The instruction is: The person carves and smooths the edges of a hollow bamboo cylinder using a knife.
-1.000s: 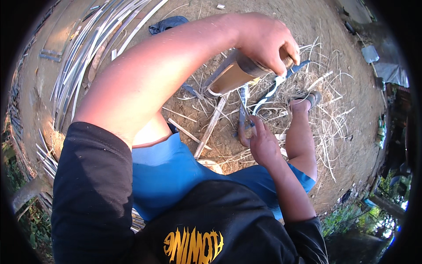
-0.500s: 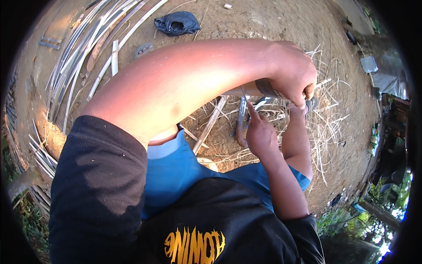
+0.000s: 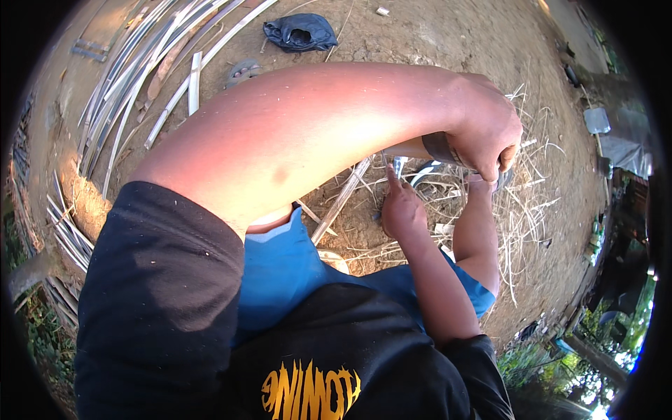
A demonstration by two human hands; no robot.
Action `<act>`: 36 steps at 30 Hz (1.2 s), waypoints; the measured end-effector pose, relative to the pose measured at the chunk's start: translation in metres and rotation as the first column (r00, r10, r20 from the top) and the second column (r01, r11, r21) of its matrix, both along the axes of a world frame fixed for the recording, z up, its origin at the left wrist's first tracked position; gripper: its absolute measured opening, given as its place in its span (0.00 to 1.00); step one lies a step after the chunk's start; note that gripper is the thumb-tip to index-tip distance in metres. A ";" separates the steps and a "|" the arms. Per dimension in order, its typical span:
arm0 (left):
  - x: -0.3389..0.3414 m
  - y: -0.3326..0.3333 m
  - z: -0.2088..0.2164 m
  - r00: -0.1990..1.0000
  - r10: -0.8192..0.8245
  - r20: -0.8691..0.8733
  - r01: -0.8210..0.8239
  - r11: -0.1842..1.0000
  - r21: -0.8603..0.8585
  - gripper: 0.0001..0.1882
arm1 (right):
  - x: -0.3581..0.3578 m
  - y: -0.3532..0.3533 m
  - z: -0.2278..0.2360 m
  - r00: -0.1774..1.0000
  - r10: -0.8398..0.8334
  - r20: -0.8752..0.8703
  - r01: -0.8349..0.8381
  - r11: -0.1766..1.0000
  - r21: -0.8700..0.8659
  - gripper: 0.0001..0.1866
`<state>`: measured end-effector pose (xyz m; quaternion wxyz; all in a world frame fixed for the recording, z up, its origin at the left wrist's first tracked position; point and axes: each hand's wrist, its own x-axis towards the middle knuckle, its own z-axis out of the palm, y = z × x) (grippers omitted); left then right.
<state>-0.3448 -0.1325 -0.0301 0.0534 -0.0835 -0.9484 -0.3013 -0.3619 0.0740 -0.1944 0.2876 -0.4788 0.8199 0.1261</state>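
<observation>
My left arm crosses the view, and my left hand (image 3: 490, 136) is at the right, its fingers curled in a pinch above my right shin. What it pinches, if anything, is too small to make out. Lower and nearer the middle is my right hand (image 3: 404, 211), index finger stretched upward and the other fingers folded. Its grip is turned from view, so I cannot tell what it holds. Just beyond the index finger shows a pale metal blade (image 3: 399, 165); its lower part is hidden behind the hand. My left forearm covers much of the ground between.
Thin pale shavings (image 3: 535, 203) litter the ground around my right foot. A split wooden piece (image 3: 343, 198) lies between my legs. Long split strips (image 3: 133, 77) are heaped at the far left. A black plastic bag (image 3: 299, 33) and a sandal (image 3: 243, 71) lie beyond my arm.
My left hand has shifted slightly right in the view, as has the ground scene. My right hand has moved a little left and now covers the curved brown handle below the blade.
</observation>
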 end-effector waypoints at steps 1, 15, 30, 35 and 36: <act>-0.001 0.000 0.000 1.000 -0.001 0.001 0.001 1.000 0.001 0.19 | -0.001 0.000 0.001 1.000 -0.003 0.005 0.003 1.000 0.008 0.35; -0.010 -0.006 -0.002 1.000 -0.020 0.018 0.019 0.999 0.046 0.12 | -0.006 0.001 0.004 0.999 -0.011 0.048 0.011 1.000 -0.006 0.38; -0.007 -0.007 0.001 0.998 -0.027 0.062 0.027 1.000 0.011 0.12 | 0.003 -0.025 -0.037 0.997 0.049 0.065 -0.061 0.977 0.203 0.42; -0.001 -0.016 0.008 0.987 -0.045 0.155 0.045 0.999 0.004 0.18 | 0.007 -0.028 -0.060 0.996 0.028 0.081 -0.043 0.982 0.186 0.41; 0.001 -0.017 0.008 0.986 -0.034 0.162 0.033 0.999 0.006 0.18 | 0.007 -0.027 -0.068 0.996 0.035 0.088 -0.050 0.983 0.176 0.41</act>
